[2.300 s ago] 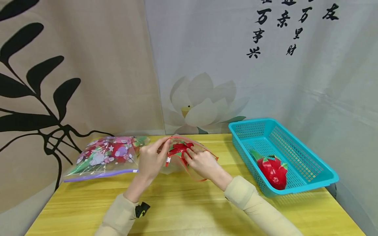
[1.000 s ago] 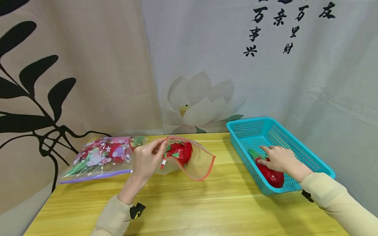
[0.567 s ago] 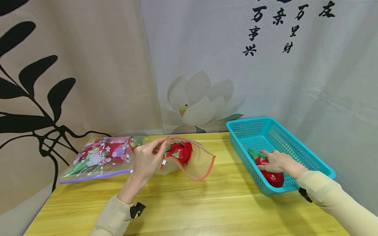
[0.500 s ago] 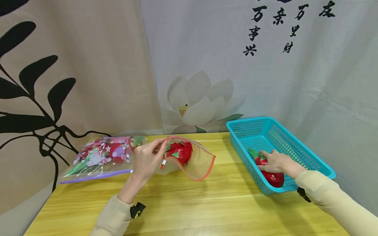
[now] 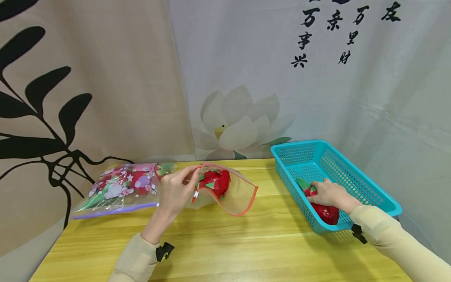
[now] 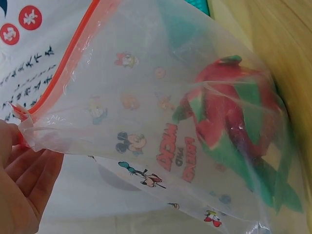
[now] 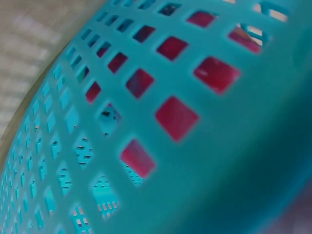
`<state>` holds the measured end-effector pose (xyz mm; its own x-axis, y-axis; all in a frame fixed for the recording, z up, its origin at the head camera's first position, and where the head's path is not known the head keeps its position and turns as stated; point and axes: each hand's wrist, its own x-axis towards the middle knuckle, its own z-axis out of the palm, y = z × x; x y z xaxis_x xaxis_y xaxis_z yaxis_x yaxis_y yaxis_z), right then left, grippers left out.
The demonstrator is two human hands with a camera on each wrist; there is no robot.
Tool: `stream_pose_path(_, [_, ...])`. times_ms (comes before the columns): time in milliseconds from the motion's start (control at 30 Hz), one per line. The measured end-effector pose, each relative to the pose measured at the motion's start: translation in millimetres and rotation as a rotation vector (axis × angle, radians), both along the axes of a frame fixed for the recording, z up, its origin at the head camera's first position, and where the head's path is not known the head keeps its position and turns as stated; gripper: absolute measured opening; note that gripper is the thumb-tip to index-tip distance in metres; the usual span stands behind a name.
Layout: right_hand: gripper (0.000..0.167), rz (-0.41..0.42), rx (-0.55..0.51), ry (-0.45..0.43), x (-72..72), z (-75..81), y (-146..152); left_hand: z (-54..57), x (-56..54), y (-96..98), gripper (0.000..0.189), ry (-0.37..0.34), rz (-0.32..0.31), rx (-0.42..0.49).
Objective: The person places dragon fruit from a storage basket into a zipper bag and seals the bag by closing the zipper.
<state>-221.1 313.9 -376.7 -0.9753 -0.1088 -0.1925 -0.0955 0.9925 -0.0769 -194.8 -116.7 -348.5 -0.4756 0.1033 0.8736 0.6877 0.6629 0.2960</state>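
My left hand (image 5: 176,190) pinches the top corner of a clear zip bag (image 5: 240,197) with a red zip edge, its mouth spread apart. Inside the bag lies a red dragon fruit (image 5: 215,183) with green scales. The left wrist view shows cartoon prints on the bag and the dragon fruit (image 6: 234,105) through the plastic. In the blue basket (image 5: 294,201), my right hand (image 5: 328,193) grips a second dragon fruit (image 5: 327,214), thumb and fingers over its middle. Through the basket wall (image 6: 197,5) little shows; the right wrist view sees red fruit (image 7: 176,118) behind the basket's holes.
A filled zip bag (image 5: 123,186) with a purple zip edge and floral and cartoon print lies at the left. The yellow wooden table (image 5: 218,246) carries everything. A printed curtain (image 5: 243,58) hangs right behind the table.
My right hand has left the dragon fruit in the red-edged bag, moved right into the basket and closed round the dragon fruit there. My left hand has kept hold of the bag.
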Motion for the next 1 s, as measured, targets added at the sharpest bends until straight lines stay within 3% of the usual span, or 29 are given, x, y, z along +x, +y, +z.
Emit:
stream_pose_path(433, [0.061,0.037,-0.054,0.077,1.1,1.2,-1.6,-0.2,0.4,-1.7,0.007,0.0,-0.009,0.013])
stream_pose_path(833, [0.051,0.079,0.038,0.226,1.6,-6.3,-5.2,-1.8,0.1,-3.7,0.006,-0.001,0.0,0.002])
stream_pose_path(1000, [0.058,0.079,0.106,0.322,0.8,-7.0,-6.2,-2.2,-0.2,-4.3,0.006,0.0,-0.005,0.001])
